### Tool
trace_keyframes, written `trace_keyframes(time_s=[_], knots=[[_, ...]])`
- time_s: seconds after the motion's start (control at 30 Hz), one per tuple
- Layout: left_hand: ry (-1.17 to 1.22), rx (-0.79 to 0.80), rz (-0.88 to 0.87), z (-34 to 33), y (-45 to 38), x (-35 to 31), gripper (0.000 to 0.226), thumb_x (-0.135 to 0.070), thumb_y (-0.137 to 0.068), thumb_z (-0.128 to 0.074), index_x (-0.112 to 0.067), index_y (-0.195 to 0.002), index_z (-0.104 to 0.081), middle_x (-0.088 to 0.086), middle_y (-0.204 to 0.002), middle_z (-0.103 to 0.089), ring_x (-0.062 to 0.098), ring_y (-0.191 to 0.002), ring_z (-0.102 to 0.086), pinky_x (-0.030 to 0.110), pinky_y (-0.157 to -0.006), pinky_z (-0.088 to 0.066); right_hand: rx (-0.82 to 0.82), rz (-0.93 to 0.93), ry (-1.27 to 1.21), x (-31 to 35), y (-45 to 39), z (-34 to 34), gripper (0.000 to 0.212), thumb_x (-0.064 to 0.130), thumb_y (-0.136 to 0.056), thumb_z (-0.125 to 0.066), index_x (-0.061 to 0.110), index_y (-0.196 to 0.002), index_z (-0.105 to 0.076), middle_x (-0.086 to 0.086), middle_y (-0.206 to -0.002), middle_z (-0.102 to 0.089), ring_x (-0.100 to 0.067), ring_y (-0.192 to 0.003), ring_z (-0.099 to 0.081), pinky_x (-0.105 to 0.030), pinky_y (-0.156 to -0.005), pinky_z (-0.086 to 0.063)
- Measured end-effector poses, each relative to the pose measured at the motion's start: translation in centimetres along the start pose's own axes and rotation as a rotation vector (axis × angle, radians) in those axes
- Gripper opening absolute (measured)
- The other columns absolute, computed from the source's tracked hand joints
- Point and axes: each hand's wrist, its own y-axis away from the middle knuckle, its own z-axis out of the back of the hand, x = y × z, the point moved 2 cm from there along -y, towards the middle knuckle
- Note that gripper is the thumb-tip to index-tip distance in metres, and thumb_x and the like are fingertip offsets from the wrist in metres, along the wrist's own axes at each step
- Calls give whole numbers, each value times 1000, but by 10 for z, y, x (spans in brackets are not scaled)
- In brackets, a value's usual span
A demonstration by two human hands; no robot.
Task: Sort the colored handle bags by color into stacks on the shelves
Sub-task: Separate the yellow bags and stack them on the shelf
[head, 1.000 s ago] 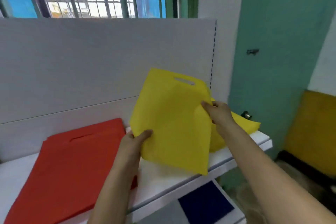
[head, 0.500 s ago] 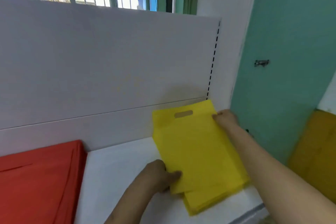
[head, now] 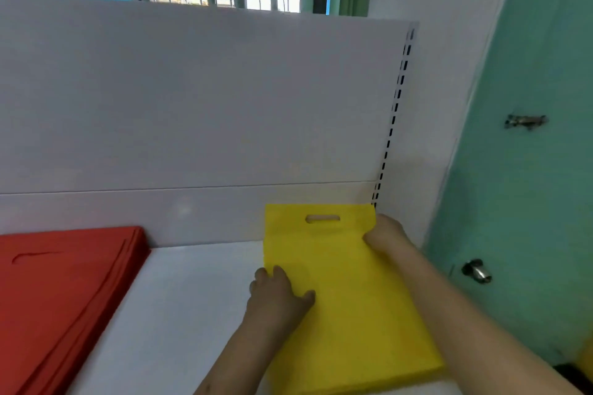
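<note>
A stack of yellow bags (head: 349, 292) lies flat at the right end of the white shelf (head: 192, 298), its handle slot toward the back panel (head: 205, 106) and its far right corner just beside the slotted upright (head: 393, 119). The left hand (head: 279, 295) rests on the stack's left edge, thumb on top and fingers curled over the side gripping it, while the right hand (head: 383, 234) grasps the upper right edge near the handle. A stack of red bags (head: 61, 292) lies well apart at the shelf's left end
</note>
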Motion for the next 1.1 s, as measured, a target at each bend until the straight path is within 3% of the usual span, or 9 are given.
trace_keyframes(time_s=[0.13, 0.33, 0.4, 0.5, 0.63, 0.8, 0.87, 0.93, 1.1], knots=[[-32, -36, 46, -16, 12, -8, 75, -59, -91, -51, -10, -145, -30, 17, -157, -15, 35, -142, -25, 43, -111, -33, 25, 23, 14, -6, 4, 0, 16, 13, -90, -46, 13, -75, -49, -5, -78, -52, -19, -68, -51, -25, -52, -36], [-31, -110, 80, -26, 27, -18, 69, -54, -93, -51, -13, -144, -30, 18, -156, -14, 36, -141, -24, 44, -108, -36, 34, 46, 56, -11, 11, 0, 21, 27, -89, -55, 8, -98, -55, -5, -86, -55, -19, -71, -53, -27, -54, -40], [-11, -130, 83, -27, 29, -19, 70, -52, -93, -52, -14, -146, -27, 16, -155, -16, 35, -140, -26, 43, -107, -37, 51, 19, 93, -9, 14, -1, 38, 31, -90, -56, 3, -116, -52, -7, -99, -56, -20, -79, -55, -27, -56, -43], [34, -180, 80, -26, 33, -16, 75, -50, -94, -51, -15, -151, -19, 14, -157, -13, 33, -142, -23, 41, -109, -34, 10, 22, 199, 7, 22, 1, 73, 41, -92, -53, 4, -149, -23, -14, -142, -40, -34, -120, -47, -41, -90, -48], [171, -318, 27, -18, 41, -2, 76, -49, -95, -52, -19, -155, -16, 8, -157, -20, 27, -142, -27, 38, -110, -34, -103, 229, 239, 60, 57, 4, 73, 46, -96, -47, 5, -150, -19, -16, -150, -27, -41, -132, -33, -49, -101, -38], [349, -579, -58, 6, 78, 35, 65, -39, -96, -54, -21, -152, -26, -1, -150, -37, 13, -137, -36, 20, -105, -30, -49, 525, -89, 138, 123, -24, 69, 42, -97, -50, 3, -149, -24, -18, -148, -34, -36, -134, -35, -41, -103, -35], [392, -660, -74, 24, 97, 59, 64, -40, -96, -53, -24, -152, -27, -4, -150, -37, 10, -136, -36, 25, -110, -34, -26, 609, -175, 173, 153, -38, 69, 40, -97, -50, 3, -150, -25, -18, -149, -35, -33, -136, -36, -37, -105, -33], [423, -731, -83, 47, 116, 90, 62, -41, -96, -53, -27, -151, -29, -8, -149, -38, 7, -134, -38, 32, -110, -39, -20, 665, -235, 211, 180, -56, 67, 39, -97, -51, 3, -149, -28, -18, -149, -37, -31, -136, -37, -36, -106, -33], [384, -887, -45, 116, 173, 195, 58, -41, -96, -53, -29, -149, -33, -13, -141, -42, 2, -124, -44, 22, -102, -39, 72, 707, -421, 316, 258, -125, 51, 33, -96, -52, 5, -139, -45, -13, -135, -55, -28, -123, -52, -32, -101, -38]])
